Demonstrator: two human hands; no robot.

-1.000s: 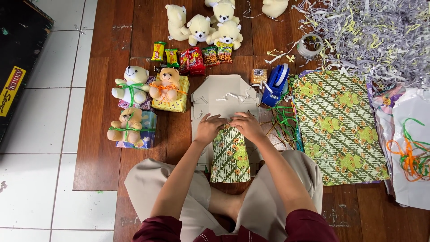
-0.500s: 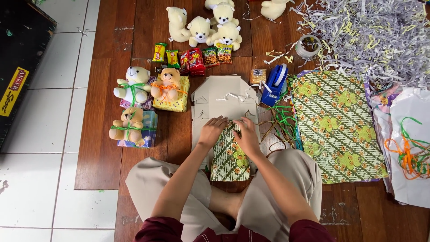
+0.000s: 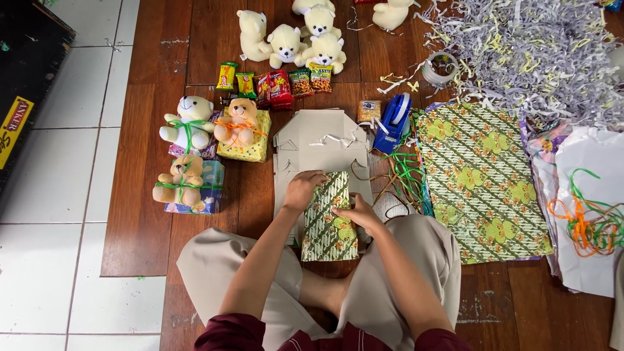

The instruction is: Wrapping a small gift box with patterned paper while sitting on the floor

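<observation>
A small box wrapped in green patterned paper (image 3: 330,222) rests on a flattened grey cardboard box (image 3: 318,146) in front of my crossed legs. My left hand (image 3: 303,190) presses on the box's top left corner. My right hand (image 3: 357,215) grips its right edge, fingers on the paper. A sheet of the same green patterned wrapping paper (image 3: 480,175) lies spread to the right. A blue tape dispenser (image 3: 394,121) stands just beyond the cardboard.
Three wrapped gifts topped with teddy bears (image 3: 209,151) sit at the left. Loose cream teddy bears (image 3: 299,38) and snack packets (image 3: 279,84) lie at the top. Shredded paper (image 3: 533,58), a tape roll (image 3: 439,68) and coloured ribbons (image 3: 585,221) fill the right side.
My right hand has slid from the box's top edge down to its right side. The left hand stays at the top left corner. The box has shifted slightly.
</observation>
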